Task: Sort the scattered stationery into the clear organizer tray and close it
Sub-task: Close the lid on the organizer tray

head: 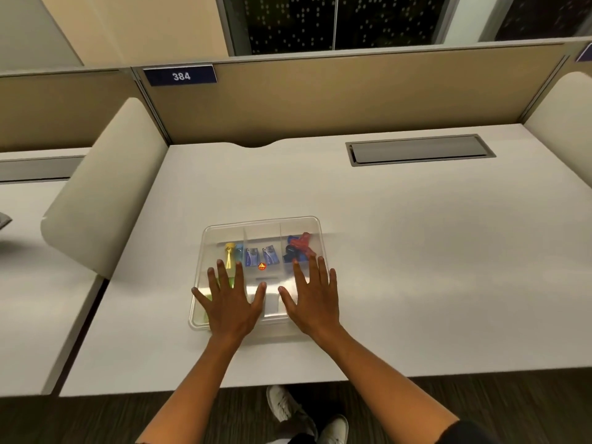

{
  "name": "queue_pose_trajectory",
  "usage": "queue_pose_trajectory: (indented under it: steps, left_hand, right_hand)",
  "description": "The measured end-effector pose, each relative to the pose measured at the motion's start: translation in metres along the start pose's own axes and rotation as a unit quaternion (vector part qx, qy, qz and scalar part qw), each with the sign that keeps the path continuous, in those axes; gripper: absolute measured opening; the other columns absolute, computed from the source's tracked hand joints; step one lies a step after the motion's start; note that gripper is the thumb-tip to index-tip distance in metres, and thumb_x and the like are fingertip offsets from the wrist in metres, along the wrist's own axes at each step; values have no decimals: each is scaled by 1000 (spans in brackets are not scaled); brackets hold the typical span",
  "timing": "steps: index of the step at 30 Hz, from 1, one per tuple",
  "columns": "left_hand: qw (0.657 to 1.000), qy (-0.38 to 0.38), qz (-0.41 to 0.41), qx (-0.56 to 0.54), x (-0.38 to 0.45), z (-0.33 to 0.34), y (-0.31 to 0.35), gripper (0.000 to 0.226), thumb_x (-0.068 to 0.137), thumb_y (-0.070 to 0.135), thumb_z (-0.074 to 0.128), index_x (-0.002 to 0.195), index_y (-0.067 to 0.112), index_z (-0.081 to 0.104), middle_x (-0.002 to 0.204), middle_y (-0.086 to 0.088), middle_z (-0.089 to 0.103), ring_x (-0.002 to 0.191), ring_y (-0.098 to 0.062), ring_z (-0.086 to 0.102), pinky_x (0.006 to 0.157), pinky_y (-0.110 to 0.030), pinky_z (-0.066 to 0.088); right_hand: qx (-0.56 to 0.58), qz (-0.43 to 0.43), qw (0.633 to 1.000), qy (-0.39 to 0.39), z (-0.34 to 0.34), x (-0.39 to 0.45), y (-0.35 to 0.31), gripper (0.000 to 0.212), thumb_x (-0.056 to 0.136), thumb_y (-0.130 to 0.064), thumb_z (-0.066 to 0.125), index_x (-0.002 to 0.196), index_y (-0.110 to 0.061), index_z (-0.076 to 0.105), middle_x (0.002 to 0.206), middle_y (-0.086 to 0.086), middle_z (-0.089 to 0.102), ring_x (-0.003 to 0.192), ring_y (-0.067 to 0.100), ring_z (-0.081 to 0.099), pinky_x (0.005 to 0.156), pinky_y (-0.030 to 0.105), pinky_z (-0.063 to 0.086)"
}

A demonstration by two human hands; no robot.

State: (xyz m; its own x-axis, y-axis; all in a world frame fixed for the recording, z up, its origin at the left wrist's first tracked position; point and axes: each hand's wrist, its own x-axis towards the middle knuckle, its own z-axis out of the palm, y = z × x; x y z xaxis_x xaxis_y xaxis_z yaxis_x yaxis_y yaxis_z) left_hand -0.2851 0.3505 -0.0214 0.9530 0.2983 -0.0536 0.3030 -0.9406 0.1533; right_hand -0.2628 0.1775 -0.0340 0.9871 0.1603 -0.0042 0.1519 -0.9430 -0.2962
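Head view: a clear organizer tray (pixel 260 225) sits near the front edge of a white desk (pixel 416 251), its transparent lid on. The left hand (pixel 230 305) lies flat on the lid at the tray's 7 o'clock, fingers spread and straight, gripping nothing. The right hand (pixel 312 299) lies flat at 5 o'clock, fingers likewise splayed. Under the lid, a yellow item (pixel 229 255) lies at 10 o'clock, blue packets (pixel 260 255) at the centre, red and blue clips (pixel 298 246) at 2 o'clock.
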Motion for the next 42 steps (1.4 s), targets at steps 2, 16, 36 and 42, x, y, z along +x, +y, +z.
queue_pose_trajectory:
  steps: [2,16,36,42]
  left_hand:
    - [1000,8,2,1,0,2,0,90,77,78,-1,153,29,3,161,-7,-9,148,-29,-11,113,-66,-4]
    - [999,10,14,32,4,14,-3,87,81,75,3,152,26,-4,160,-10,-13,147,-32,-13,110,-69,-4]
    - [987,-29,155,31,126,-9,20,76,94,61,15,152,17,-8,160,-2,-15,147,-21,-16,118,-54,-7]
    - [986,-11,164,6,127,2,18,72,94,57,10,153,18,-4,161,1,-11,148,-18,-13,120,-50,-4]
  right_hand:
    - [-3,3,1000,7,1,-1,0,81,84,-77,8,152,-33,6,162,2,-5,149,24,-6,120,48,-5]
    - [-11,0,1000,23,6,-1,0,77,87,-68,30,151,-36,2,161,6,-8,148,27,-10,119,52,-1]
    - [-52,-109,991,-55,-4,129,-22,65,97,-53,24,153,-25,3,161,-2,-8,149,23,-8,117,52,-6]
    - [-46,-101,993,-44,6,134,-24,64,96,-52,22,153,-26,8,162,-4,-2,149,21,-6,119,54,-3]
